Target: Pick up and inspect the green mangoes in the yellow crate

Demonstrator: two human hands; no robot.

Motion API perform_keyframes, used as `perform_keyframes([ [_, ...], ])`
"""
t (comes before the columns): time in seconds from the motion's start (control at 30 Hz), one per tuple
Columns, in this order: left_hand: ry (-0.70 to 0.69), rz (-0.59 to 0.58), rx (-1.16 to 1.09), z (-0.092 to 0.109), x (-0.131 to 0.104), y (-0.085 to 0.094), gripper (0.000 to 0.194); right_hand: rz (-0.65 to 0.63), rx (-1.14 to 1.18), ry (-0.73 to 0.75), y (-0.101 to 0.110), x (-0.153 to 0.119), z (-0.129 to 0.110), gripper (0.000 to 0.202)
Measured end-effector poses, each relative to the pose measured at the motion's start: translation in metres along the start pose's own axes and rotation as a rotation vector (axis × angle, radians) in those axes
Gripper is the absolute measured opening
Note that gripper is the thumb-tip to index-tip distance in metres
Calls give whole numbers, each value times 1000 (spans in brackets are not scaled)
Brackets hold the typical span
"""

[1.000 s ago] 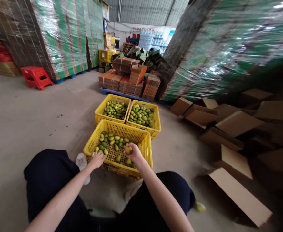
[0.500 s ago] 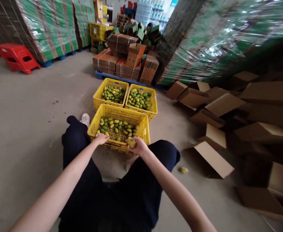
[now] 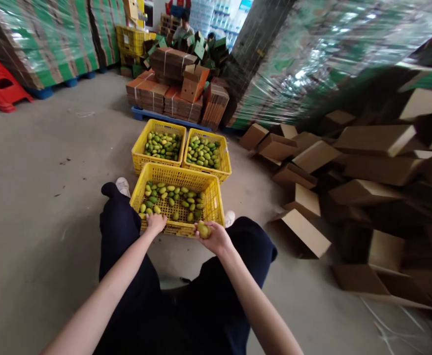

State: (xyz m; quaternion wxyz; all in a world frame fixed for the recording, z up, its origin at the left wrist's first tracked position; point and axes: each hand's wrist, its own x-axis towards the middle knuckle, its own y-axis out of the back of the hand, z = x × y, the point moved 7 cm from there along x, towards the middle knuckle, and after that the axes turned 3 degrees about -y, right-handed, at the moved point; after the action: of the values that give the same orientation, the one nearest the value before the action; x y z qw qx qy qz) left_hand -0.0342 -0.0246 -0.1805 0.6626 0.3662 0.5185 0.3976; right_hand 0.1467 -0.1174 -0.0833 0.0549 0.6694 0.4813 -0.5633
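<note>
Between my knees stands a yellow plastic crate with green and yellow-green mangoes loosely spread over its slatted bottom. My left hand lies at the crate's near rim on the left, fingers curled over the edge. In my right hand, palm turned up, rests a yellowish mango, held by the fingers just outside the near right part of the rim. Behind this crate are two more yellow crates, left and right, with fuller heaps of mangoes.
Empty cardboard boxes lie heaped at the right. Bundled flat cartons sit on a blue pallet beyond the crates. A red stool stands at the left. Farther back, a person is among green cartons.
My view has swung right, so the scene sits farther left. My right hand has turned more palm-up with the mango. The left hand's fingers are more curled on the rim.
</note>
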Motion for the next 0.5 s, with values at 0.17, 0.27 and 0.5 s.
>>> perform_keyframes([
  [0.17, 6, -36, 18, 0, 4, -3, 54, 105, -63, 35, 21, 21, -41, 15],
  [0.27, 2, -38, 50, 3, 2, -3, 56, 137, -114, 28, 7, 51, -83, 16],
  [0.5, 22, -137, 70, 8, 8, -3, 54, 66, -125, 378, -74, 105, -258, 17],
])
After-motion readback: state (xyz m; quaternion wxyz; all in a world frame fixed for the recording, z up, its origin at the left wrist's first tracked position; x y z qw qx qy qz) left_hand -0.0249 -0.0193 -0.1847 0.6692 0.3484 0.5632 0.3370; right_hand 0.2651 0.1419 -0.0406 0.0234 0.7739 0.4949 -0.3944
